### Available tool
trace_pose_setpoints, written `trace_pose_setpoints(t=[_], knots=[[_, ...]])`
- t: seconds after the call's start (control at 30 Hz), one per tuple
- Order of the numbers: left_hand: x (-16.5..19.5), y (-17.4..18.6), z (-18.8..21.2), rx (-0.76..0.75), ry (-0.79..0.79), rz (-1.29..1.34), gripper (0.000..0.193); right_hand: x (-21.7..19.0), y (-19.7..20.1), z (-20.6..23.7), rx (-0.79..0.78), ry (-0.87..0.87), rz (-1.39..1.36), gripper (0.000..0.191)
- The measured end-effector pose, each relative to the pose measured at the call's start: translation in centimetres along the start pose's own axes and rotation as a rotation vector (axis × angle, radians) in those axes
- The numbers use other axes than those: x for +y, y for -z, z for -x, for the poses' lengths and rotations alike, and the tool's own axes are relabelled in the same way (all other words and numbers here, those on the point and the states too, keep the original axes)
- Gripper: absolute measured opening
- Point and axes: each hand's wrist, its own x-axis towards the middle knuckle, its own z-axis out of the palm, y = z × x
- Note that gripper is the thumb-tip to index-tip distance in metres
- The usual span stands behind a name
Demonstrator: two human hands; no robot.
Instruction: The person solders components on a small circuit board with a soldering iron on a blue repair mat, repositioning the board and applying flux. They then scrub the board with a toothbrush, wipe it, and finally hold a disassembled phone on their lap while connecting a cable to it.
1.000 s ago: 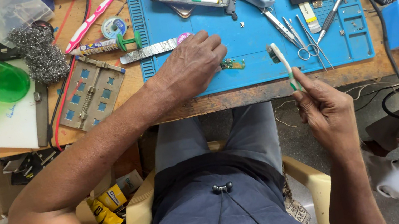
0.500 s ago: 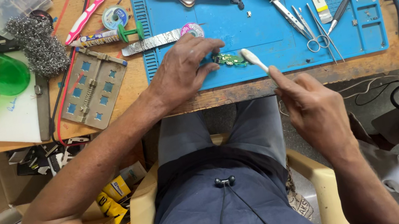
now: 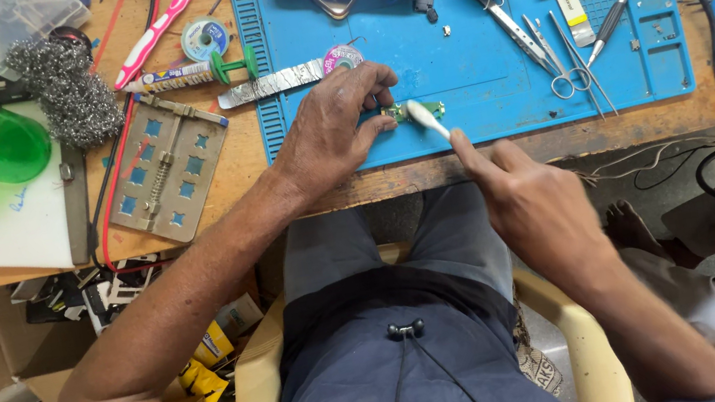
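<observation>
Pinning a half-hidden green circuit board (image 3: 408, 111), left hand (image 3: 335, 130); right hand (image 3: 535, 202), blurred, gripping a brush (image 3: 427, 117), handle hidden.

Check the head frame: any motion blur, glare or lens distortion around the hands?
Head view: the right hand and its white brush are smeared by motion; the left hand, pinning the small green circuit board, is sharp. Light is even and soft, with no hard glare on the blue mat. The wide lens bows the wooden bench edge.
</observation>
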Motion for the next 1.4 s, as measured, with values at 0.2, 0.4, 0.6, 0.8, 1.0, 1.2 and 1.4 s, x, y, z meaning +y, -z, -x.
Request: trace_pose_setpoints(t=[0.2,0.4,0.6,0.8,1.0,1.2,1.4], knots=[[-0.1,0.2,0.1,0.007,-0.024,0.019,0.038,-0.7,-0.8,0.0,-0.022,-0.017,-0.001,0.055],[-0.3,0.0,-0.1,0.012,-0.001,0.075,0.039,-1.3,-0.7,-0.1,0.027,-0.022,-0.034,0.054],[-0.2,0.0,-0.2,0.023,-0.001,0.045,0.039,-1.7,-0.8,0.0,0.042,-0.037,-0.050,0.055],[-0.1,0.2,-0.2,0.013,0.015,0.077,0.039,-1.8,-0.6,-0.4,0.045,-0.053,-0.022,0.057],[-0.2,0.3,-0.2,-0.005,0.008,0.062,0.038,-1.3,-1.0,-0.2,0.057,-0.062,-0.027,0.062],[-0.3,0.2,0.0,0.006,0.004,0.046,0.037,-0.4,-1.8,0.3,-0.015,-0.121,0.038,0.059],[-0.2,0.2,0.0,0.007,0.008,0.024,0.038,-1.2,-1.1,-0.2,0.020,-0.087,0.005,0.061]])
